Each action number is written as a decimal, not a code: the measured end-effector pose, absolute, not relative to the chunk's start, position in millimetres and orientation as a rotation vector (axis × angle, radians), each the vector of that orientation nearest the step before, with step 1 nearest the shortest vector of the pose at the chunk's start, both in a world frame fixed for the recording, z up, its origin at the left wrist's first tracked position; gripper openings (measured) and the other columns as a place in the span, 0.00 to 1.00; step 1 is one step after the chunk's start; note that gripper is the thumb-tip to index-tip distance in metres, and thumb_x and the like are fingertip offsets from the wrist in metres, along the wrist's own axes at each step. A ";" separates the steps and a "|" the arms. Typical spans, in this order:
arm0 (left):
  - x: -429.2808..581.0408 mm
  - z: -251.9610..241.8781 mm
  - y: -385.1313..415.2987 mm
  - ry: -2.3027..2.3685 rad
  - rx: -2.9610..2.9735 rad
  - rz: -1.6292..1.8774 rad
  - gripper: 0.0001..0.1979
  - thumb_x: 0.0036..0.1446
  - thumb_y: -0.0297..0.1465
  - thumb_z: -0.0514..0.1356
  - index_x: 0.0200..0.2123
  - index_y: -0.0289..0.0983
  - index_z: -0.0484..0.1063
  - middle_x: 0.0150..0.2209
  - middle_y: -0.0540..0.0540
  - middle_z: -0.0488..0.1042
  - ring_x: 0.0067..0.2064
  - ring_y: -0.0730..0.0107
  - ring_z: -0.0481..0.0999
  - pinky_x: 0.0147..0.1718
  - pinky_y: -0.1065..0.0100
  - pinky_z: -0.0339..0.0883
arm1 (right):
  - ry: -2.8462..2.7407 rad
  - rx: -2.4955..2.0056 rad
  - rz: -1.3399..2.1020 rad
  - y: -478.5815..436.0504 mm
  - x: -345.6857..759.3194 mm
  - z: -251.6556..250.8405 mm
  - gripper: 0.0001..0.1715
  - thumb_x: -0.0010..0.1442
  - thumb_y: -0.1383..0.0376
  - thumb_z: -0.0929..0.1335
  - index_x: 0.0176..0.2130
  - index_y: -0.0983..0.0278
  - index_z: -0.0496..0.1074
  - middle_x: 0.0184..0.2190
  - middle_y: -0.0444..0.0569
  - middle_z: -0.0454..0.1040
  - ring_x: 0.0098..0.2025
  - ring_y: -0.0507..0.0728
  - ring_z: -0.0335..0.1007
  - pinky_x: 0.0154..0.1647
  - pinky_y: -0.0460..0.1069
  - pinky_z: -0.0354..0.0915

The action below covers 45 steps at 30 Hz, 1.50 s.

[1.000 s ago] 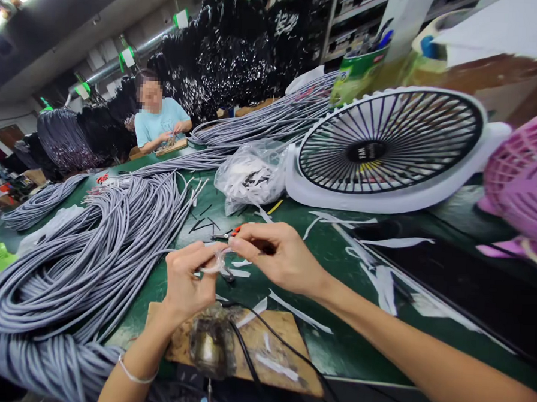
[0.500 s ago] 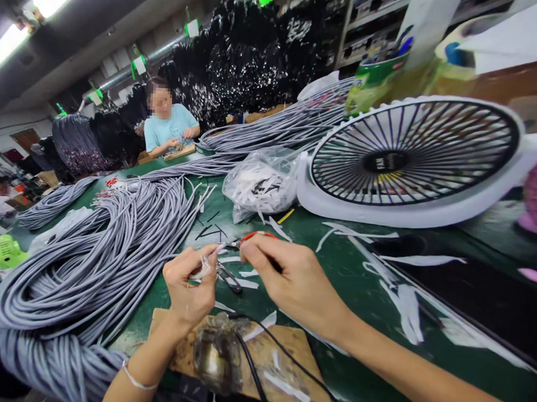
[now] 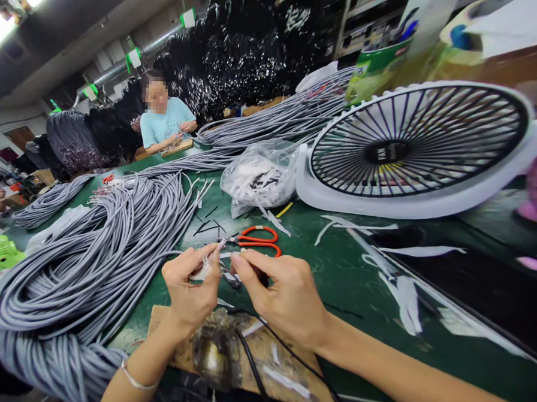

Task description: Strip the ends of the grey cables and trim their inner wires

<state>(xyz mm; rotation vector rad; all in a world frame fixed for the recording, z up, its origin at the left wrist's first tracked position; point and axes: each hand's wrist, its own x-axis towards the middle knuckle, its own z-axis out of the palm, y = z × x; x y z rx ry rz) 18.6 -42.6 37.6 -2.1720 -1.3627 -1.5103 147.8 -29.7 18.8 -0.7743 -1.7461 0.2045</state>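
My left hand [image 3: 191, 287] is closed in a pinch on the end of a grey cable [image 3: 166, 254] with whitish frayed strands at its tip. My right hand [image 3: 281, 294] is pinched close beside it, fingertips near a small dark metal piece [image 3: 228, 276] between the two hands; I cannot make out exactly what it holds. Both hands hover above the green table [image 3: 341, 271], just over a wooden board [image 3: 282, 358] carrying a soldering stand. Orange-handled scissors [image 3: 257, 241] lie on the table just beyond my fingers.
A big heap of grey cables [image 3: 89, 257] fills the left. A plastic bag of scraps [image 3: 258, 176] and a white fan [image 3: 415, 149] stand behind. White paper strips litter the right. Another person in a light blue shirt [image 3: 167, 124] works at the far end.
My right hand has drawn back toward me and closer to the left hand, uncovering the orange scissors that it hid. The left hand keeps its pinch on the cable end.
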 end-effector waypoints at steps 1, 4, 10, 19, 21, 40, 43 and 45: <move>19.7 38.1 -42.5 -1.356 -2.174 -1.499 0.09 0.54 0.26 0.56 0.30 0.29 0.76 0.14 0.54 0.60 0.15 0.81 0.55 0.14 0.75 0.49 | -1.732 -0.788 0.213 -30.2 146.3 17.4 0.20 0.59 0.69 0.60 0.17 0.64 0.58 0.11 0.36 0.52 0.13 0.44 0.48 0.17 0.42 0.49; 22.3 35.2 -42.7 -1.328 -2.191 -1.466 0.09 0.53 0.25 0.56 0.30 0.29 0.76 0.14 0.54 0.62 0.15 0.82 0.56 0.14 0.75 0.50 | -1.680 -0.828 0.324 -27.0 146.9 16.6 0.20 0.59 0.67 0.60 0.17 0.64 0.60 0.11 0.37 0.54 0.13 0.44 0.49 0.15 0.42 0.49; 19.3 27.7 -43.6 -1.396 -2.293 -1.484 0.10 0.54 0.27 0.56 0.29 0.32 0.77 0.14 0.54 0.61 0.15 0.81 0.55 0.15 0.75 0.49 | -1.283 -0.982 0.566 -6.6 174.2 37.5 0.19 0.61 0.58 0.58 0.22 0.62 0.62 0.12 0.38 0.55 0.13 0.48 0.51 0.15 0.44 0.51; 8.6 31.8 -37.9 -1.299 -2.406 -1.332 0.09 0.54 0.28 0.56 0.30 0.31 0.77 0.15 0.53 0.61 0.16 0.80 0.55 0.16 0.75 0.48 | -1.911 -0.680 -0.137 -9.7 173.0 26.1 0.13 0.56 0.72 0.62 0.30 0.65 0.75 0.21 0.46 0.74 0.21 0.50 0.66 0.23 0.45 0.56; 5.3 30.6 -35.6 -1.193 -2.438 -1.218 0.09 0.52 0.26 0.56 0.31 0.32 0.77 0.15 0.53 0.61 0.16 0.79 0.55 0.16 0.74 0.48 | -1.932 -0.722 0.034 -8.5 173.7 26.1 0.12 0.55 0.72 0.62 0.28 0.66 0.73 0.23 0.47 0.75 0.23 0.50 0.67 0.24 0.45 0.56; -1.4 35.7 -40.1 -1.420 -2.497 -1.635 0.16 0.55 0.36 0.56 0.24 0.33 0.77 0.13 0.51 0.63 0.15 0.79 0.57 0.15 0.75 0.49 | -1.776 -0.600 0.544 -11.0 161.8 26.9 0.09 0.54 0.67 0.66 0.32 0.64 0.77 0.22 0.46 0.74 0.18 0.47 0.58 0.19 0.43 0.57; -0.2 34.2 -40.6 -1.459 -2.488 -1.657 0.15 0.55 0.35 0.56 0.25 0.33 0.77 0.14 0.51 0.64 0.16 0.80 0.58 0.15 0.75 0.50 | -1.761 -0.620 0.567 -9.3 161.1 25.3 0.09 0.53 0.67 0.66 0.26 0.65 0.76 0.18 0.45 0.72 0.16 0.47 0.56 0.17 0.43 0.54; 1.3 32.3 -41.5 -1.491 -2.438 -1.686 0.14 0.54 0.34 0.56 0.24 0.32 0.76 0.14 0.51 0.64 0.16 0.80 0.58 0.15 0.76 0.51 | -1.714 -0.694 0.640 -8.3 159.8 22.8 0.09 0.52 0.66 0.67 0.26 0.67 0.75 0.16 0.44 0.70 0.14 0.46 0.52 0.14 0.43 0.51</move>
